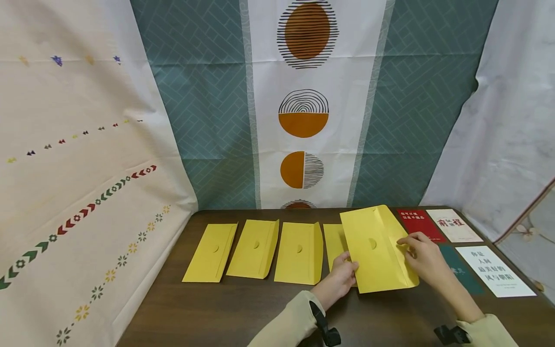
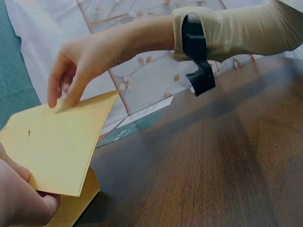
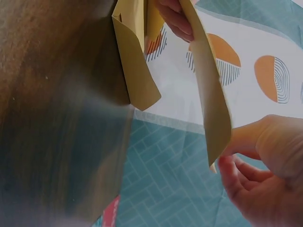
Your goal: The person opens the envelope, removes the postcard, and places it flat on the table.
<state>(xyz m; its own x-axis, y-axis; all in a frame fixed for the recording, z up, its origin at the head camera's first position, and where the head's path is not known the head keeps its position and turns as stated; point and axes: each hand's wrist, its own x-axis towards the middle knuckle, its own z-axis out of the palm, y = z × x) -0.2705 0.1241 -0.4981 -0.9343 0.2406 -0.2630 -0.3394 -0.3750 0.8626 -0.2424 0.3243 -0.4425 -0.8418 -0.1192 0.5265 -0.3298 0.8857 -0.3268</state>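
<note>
A yellow envelope [image 1: 362, 265] is held tilted up above the table. My left hand [image 1: 340, 278] grips its lower left edge, thumb on the front. At the opposite side my right hand [image 1: 425, 258] pinches the long flap, which stands folded partly open. The left wrist view shows the envelope's broad face [image 2: 61, 146] between both hands. In the right wrist view the flap side [image 3: 213, 104] appears nearly edge-on, with the thumb and fingertips [image 3: 227, 172] at its edge. Another yellow envelope [image 1: 333, 236] lies behind, partly hidden by the held one.
More yellow envelopes lie in a row to the left, the nearest one [image 1: 295, 253] with its flap raised. At the right are a red card [image 1: 418, 226], a cream card [image 1: 455, 226], a teal card [image 1: 459, 270] partly covered by my right arm, and a white card [image 1: 496, 271].
</note>
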